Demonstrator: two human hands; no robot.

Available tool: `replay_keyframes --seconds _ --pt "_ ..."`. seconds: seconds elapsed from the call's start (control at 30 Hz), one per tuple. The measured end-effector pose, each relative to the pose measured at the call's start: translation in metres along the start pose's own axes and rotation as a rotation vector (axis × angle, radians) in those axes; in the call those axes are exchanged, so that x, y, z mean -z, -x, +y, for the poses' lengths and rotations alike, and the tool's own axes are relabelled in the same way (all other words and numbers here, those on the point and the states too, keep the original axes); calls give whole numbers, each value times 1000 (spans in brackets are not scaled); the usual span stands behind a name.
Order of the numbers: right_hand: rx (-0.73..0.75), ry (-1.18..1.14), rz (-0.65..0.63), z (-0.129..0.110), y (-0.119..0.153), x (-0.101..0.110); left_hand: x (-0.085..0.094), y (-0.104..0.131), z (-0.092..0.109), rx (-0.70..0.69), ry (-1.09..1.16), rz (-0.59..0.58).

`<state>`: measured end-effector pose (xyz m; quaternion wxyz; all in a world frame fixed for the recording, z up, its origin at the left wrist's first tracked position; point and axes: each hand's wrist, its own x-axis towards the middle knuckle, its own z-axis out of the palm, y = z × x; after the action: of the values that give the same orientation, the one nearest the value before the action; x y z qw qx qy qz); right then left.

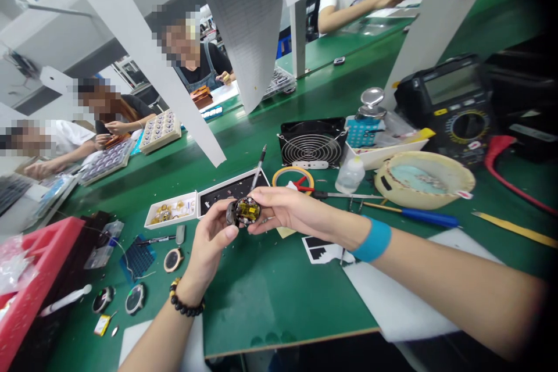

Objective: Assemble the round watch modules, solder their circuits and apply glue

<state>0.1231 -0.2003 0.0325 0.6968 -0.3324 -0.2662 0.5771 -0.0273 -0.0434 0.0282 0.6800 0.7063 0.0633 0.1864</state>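
An opened round smartwatch [247, 210] is held over the green bench, its yellow and dark inner parts facing me. A dark case half [232, 213] stands tilted at its left side. My left hand [213, 229] is closed around the left side, thumb low and fingers behind. From the right, my right hand [272, 209] pinches the watch's edge with thumb and fingertips. A slim pen-like tool [260, 165] slants up just behind my right fingers; whether they hold it I cannot tell. Behind the hands lies a white-rimmed tray [218, 192] with a black inside.
Watch bodies [135, 299] and a small battery [102, 324] lie at left, near a red foam tray [39, 267]. A small-parts box [170, 211] sits behind. At right are a fan [311, 142], blue-handled screwdriver [429, 218], round bowl [425, 180] and multimeter [453, 110]. Co-workers sit opposite.
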Motion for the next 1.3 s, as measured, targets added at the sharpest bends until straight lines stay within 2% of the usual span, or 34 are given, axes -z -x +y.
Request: replay_keyframes --seconds 0.33,0.43,0.57,0.8,0.93,1.1,1.3 --pt "6 3 -11 0 0 1 -1 -1 -1 0 7 13" --pt "13 17 19 -1 1 -1 -2 -2 -1 -24 -13 53" --pt "54 86 72 1 1 -2 -4 0 -1 -117 -207 132" --pt "61 198 138 8 -2 -3 -5 4 -2 -389 -641 176" --pt "70 217 133 11 -5 0 -5 3 -2 -430 -703 182" --pt "105 364 158 11 -6 2 -5 5 -1 -425 -744 173" --pt "131 316 145 11 -6 0 -7 6 -3 -461 -710 153"
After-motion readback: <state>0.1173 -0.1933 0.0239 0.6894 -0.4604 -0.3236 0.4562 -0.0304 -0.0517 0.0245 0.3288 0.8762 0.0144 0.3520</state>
